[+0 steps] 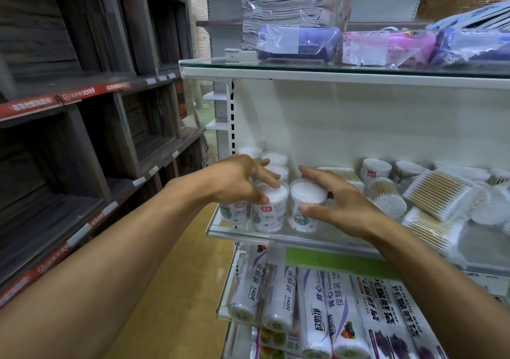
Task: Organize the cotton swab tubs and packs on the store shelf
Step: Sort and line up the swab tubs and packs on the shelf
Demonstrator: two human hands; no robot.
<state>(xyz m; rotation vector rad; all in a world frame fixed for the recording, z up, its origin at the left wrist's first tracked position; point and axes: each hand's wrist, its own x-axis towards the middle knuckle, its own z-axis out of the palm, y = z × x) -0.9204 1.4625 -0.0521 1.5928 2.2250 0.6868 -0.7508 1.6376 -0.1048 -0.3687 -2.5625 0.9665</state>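
Several round clear tubs of white cotton swabs stand upright at the left end of the glass shelf (248,234). My left hand (242,179) lies over the front-left tub (269,211), fingers spread and touching its lid. My right hand (334,201) curls around the tub beside it (305,204), thumb in front and fingers at its right side. Further right lie tipped tubs with wooden sticks (386,195) and flat packs of wooden-stick swabs (438,193), loosely piled.
Rolls of plastic bags and wrap (311,311) fill the shelf below. Wrapped cloths and purple packages (298,44) sit on the glass shelf above. Dark wooden shelving (82,110) stands to the left across a wooden-floored aisle (171,289).
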